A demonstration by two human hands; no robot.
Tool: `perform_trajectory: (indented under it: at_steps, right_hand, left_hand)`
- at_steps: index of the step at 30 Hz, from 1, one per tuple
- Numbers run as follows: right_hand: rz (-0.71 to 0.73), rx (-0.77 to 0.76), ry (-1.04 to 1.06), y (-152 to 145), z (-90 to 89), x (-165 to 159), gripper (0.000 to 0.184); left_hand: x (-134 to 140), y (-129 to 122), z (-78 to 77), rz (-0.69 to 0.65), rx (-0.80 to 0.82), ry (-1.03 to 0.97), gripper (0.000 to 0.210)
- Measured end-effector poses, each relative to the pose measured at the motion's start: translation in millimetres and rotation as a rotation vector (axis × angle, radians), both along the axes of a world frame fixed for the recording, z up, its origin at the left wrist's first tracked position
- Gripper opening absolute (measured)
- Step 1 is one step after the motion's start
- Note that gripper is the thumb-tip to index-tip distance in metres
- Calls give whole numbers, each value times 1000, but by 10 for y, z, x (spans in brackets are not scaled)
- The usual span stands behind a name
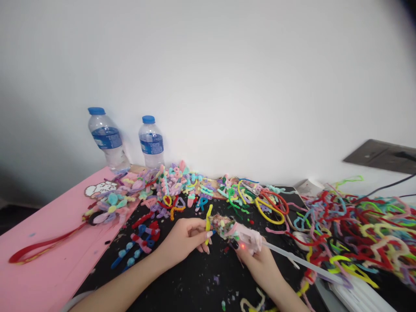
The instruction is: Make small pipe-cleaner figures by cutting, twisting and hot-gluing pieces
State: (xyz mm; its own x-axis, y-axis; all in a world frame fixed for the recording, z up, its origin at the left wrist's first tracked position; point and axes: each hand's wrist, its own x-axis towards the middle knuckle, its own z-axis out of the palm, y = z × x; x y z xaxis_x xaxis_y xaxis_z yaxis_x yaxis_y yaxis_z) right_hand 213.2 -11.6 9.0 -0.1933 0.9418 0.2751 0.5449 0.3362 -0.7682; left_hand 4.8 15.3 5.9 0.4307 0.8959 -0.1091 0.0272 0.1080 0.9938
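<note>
My left hand point(186, 238) pinches a short yellow pipe cleaner point(208, 221) between thumb and fingers; a bit of blue shows beside the thumb. My right hand point(261, 262) is wrapped round a pale pink hot glue gun point(246, 235) with a small red light glowing on it. Colourful fuzz coats the gun's front end, which points left and is very close to the yellow pipe cleaner; I cannot tell whether they touch. From the gun's rear a long translucent glue stick point(299, 258) runs out to the right. The fingers under the gun are mostly hidden.
Two water bottles point(151, 143) stand against the wall. Small twisted pipe cleaner pieces point(175, 180) are heaped along the back. A tangle of loose pipe cleaners point(367, 234) fills the right. At left, a red strap point(48, 245) lies on pink board point(61, 216). A wall socket point(377, 154) holds a black cable.
</note>
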Motion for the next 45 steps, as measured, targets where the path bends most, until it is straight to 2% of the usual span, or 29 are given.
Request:
perform_trajectory:
  at_steps: [15, 24, 29, 34, 37, 39, 41, 45]
  right_hand:
    - [25, -39, 5, 17, -70, 45, 23]
    - [19, 8, -150, 39, -42, 82, 21]
    - [-48, -30, -339, 104, 5, 156, 13]
    - [-107, 81, -594, 183, 5, 268, 41]
    - [-121, 132, -664, 181, 41, 298, 49]
    - [-142, 201, -637, 174, 95, 273, 44]
    - [-120, 271, -588, 186, 158, 199, 31]
    - [75, 292, -616, 308, 239, -86, 19]
  left_hand:
    - [-15, -6, 21, -16, 2, -2, 23]
    - [-31, 8, 51, -1, -23, 1, 26]
    - [-74, 53, 34, 118, -44, -40, 24]
    - [-136, 124, 49, 400, -57, -132, 26]
    - [-161, 154, 50, 481, -54, -201, 27]
    - [-166, 163, 49, 497, -52, -213, 27]
    - [-164, 164, 48, 487, -48, -201, 27]
    - [-153, 160, 47, 442, -21, -159, 28]
